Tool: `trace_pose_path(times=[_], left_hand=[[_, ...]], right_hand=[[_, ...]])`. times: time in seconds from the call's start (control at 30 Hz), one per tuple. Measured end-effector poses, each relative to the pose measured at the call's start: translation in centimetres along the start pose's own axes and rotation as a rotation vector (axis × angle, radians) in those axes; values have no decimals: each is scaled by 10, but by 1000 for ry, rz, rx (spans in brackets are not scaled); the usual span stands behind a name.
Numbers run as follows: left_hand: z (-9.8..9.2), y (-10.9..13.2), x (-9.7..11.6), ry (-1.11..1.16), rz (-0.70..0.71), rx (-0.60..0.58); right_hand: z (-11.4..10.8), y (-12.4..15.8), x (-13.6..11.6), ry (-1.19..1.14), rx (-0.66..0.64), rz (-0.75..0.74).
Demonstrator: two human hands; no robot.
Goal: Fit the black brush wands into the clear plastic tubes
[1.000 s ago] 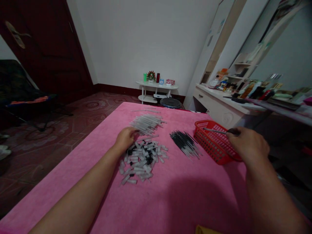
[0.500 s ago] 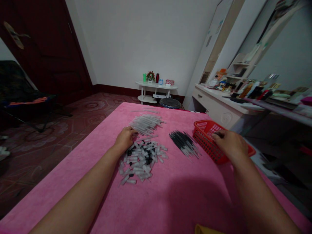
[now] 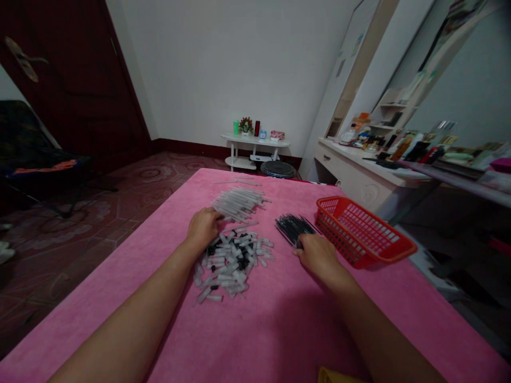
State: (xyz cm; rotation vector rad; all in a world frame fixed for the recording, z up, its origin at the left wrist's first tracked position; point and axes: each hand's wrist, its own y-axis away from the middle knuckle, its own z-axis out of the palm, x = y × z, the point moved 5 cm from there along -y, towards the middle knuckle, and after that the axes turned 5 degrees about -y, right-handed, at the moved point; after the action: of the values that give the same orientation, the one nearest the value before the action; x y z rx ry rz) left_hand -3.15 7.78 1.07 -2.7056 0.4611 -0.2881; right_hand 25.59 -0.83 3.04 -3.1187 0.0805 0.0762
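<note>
My left hand (image 3: 203,230) rests at the left edge of a pile of translucent whitish pen tubes (image 3: 239,202). Its fingers are curled, and what they hold, if anything, is hidden. Just below lies a heap of short clear caps with small black pieces (image 3: 229,260). My right hand (image 3: 318,256) is closed over the lower ends of a bundle of thin black pen refills (image 3: 293,226), covering their pale ends. To the right of that bundle stands a red plastic basket (image 3: 367,234); its visible inside holds nothing.
A pink cloth (image 3: 255,330) covers the table. Something yellow (image 3: 337,375) shows at its near edge. Beyond stand a white side table (image 3: 255,140) and a round dark stool (image 3: 278,169). A dresser (image 3: 355,165) with bottles is on the right, a folding chair (image 3: 43,165) on the left.
My right hand has moved left and down from over the red basket to the black refills. My left hand has hardly moved beside the whitish tubes.
</note>
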Motion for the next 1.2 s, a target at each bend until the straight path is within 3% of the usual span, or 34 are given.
trace_pose_path(times=[0.17, 0.47, 0.67, 0.93, 1.2], left_hand=[[-1, 1, 12, 132, 44, 38], [-6, 4, 36, 323, 147, 66], [-8, 5, 43, 365, 178, 80], [-12, 8, 55, 301, 321, 88], [-17, 12, 73, 319, 458, 84]], right_hand=[[-6, 3, -3, 4, 20, -27], [-31, 13, -21, -248, 85, -156], [-30, 13, -24, -335, 87, -173], [-30, 12, -23, -335, 149, -213], [-30, 14, -35, -492, 270, -356]])
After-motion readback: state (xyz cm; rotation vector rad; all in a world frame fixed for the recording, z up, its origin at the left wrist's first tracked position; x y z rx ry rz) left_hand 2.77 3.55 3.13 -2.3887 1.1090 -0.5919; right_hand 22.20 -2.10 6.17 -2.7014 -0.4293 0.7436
